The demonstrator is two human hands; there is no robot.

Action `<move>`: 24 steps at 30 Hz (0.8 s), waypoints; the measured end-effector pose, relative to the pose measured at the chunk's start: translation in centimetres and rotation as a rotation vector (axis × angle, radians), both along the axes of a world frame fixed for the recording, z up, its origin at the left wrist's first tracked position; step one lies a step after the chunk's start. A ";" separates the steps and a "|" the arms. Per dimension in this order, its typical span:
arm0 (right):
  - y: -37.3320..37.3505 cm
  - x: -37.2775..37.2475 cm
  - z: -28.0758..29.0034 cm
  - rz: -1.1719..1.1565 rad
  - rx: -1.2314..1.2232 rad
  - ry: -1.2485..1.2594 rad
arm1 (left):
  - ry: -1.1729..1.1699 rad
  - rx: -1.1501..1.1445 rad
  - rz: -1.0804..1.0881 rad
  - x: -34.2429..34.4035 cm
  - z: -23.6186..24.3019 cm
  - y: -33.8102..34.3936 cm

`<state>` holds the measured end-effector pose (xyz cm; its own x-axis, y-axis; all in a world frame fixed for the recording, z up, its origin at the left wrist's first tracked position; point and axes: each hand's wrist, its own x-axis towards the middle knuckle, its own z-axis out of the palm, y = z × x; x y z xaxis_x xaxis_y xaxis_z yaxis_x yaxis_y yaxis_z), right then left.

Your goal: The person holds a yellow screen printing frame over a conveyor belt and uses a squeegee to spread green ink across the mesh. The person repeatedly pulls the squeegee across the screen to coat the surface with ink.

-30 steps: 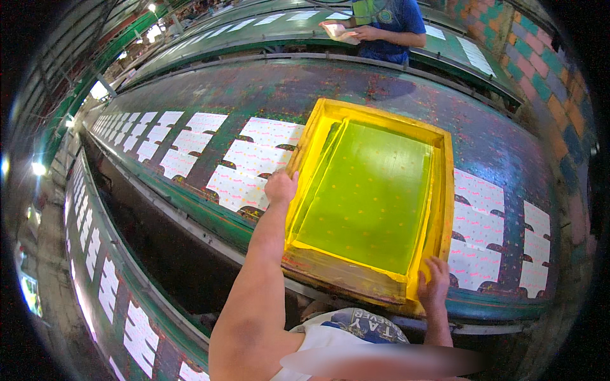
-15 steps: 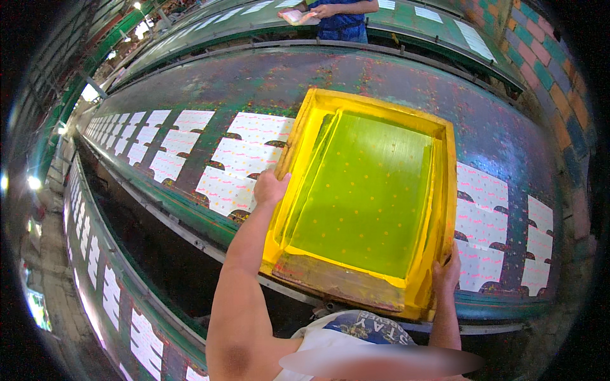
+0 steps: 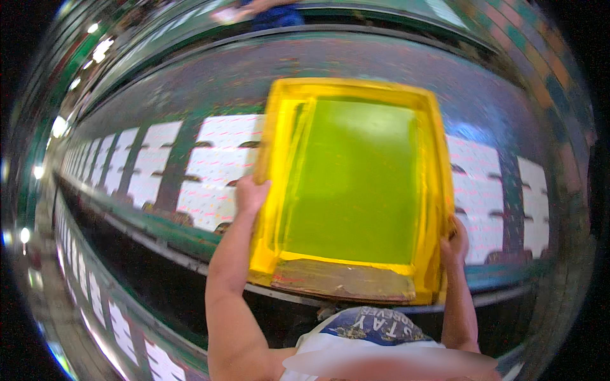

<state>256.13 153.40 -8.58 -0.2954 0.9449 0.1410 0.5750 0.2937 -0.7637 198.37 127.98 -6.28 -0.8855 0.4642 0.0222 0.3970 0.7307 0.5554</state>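
While both bare arms reach forward, slightly bent, the left hand (image 3: 251,192) and, lower, the right hand (image 3: 455,242) grip opposite sides of one yellow frame (image 3: 356,87) over the long desk (image 3: 222,89). It blocks the desk beneath, between two columns of white sheets (image 3: 476,197) rightward and many, too blurred to count, leftward. One co-worker (image 3: 276,18) stands beyond.

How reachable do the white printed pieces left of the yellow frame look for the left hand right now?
Probably yes, if it lets go: the left hand holds the left edge of the yellow frame, but nothing visible blocks its way to the nearest white printed pieces.
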 end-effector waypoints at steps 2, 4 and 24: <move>0.1 0.2 1.5 0.035 0.000 0.002 | -0.038 0.047 -0.037 -1.7 -1.7 -0.1; 0.0 -0.1 2.8 -0.008 0.117 -0.134 | -0.155 0.140 -0.063 -3.2 -2.9 -0.1; 14.7 19.8 3.1 -0.156 0.064 -0.162 | -0.062 0.143 -0.095 20.0 3.7 15.9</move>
<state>275.93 168.05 -5.53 -0.1706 0.9715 0.1647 0.7309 0.2368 -0.6400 218.37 143.84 -2.54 -0.8393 0.5422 0.0409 0.4226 0.6031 0.6766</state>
